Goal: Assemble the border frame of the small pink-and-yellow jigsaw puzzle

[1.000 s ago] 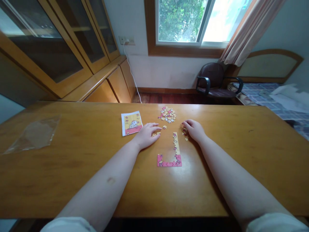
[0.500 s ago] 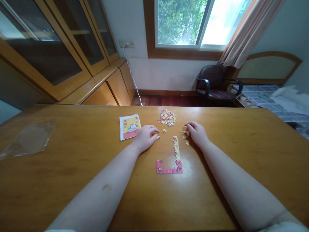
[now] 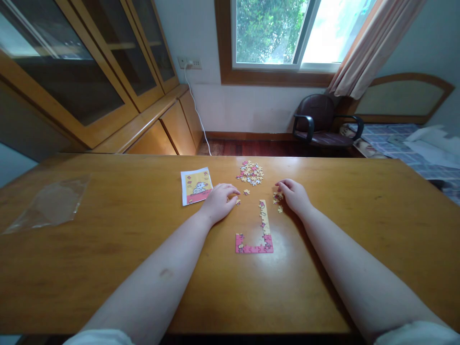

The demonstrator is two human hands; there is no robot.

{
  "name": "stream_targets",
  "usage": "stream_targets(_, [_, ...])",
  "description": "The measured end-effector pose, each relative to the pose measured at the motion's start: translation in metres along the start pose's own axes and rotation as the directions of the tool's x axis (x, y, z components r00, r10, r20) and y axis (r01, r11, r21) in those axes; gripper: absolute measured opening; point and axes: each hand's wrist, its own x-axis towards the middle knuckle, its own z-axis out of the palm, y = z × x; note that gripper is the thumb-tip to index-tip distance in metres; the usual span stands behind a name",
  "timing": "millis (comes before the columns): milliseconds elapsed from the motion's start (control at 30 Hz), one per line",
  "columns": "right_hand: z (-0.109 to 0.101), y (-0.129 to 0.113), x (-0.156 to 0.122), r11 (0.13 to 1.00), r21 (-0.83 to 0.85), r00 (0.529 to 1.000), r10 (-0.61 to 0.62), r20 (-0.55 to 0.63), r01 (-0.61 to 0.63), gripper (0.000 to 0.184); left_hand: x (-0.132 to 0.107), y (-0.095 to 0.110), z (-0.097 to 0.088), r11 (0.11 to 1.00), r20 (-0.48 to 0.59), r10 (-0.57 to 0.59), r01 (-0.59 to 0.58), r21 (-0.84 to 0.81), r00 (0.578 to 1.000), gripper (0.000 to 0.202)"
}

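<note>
My left hand (image 3: 220, 202) rests on the table, palm down, fingers stretched and a little apart. A loose jigsaw piece (image 3: 238, 202) lies by its thumb, and another piece (image 3: 246, 192) sits just beyond the fingertips. My right hand (image 3: 293, 195) is over a small group of yellow pieces (image 3: 277, 197), its fingers slightly bent and apart; I see nothing held in it. Between my hands and nearer to me is a partly joined puzzle border (image 3: 255, 249), pink along the bottom and yellow up the right side. A heap of loose pieces (image 3: 250, 172) lies farther back.
A picture card (image 3: 196, 187) with a white animal on yellow and pink lies beside my left hand. At the left of the wooden table (image 3: 118, 239) is a clear plastic bag (image 3: 50, 201). An armchair (image 3: 318, 117) stands beyond the table's far edge.
The view has shifted slightly, so the table appears a little higher in it. Both hands and the puzzle pieces stay in nearly the same places.
</note>
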Motion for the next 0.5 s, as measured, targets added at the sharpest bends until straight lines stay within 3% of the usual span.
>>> stream_targets(500, [-0.0003, 0.0027, 0.0012, 1.000, -0.008, 1.000, -0.010, -0.018, 0.010, 0.033, 0.0006, 0.0001, -0.0014, 1.000, -0.005, -0.016, 0.016, -0.021, 1.000, 0.021])
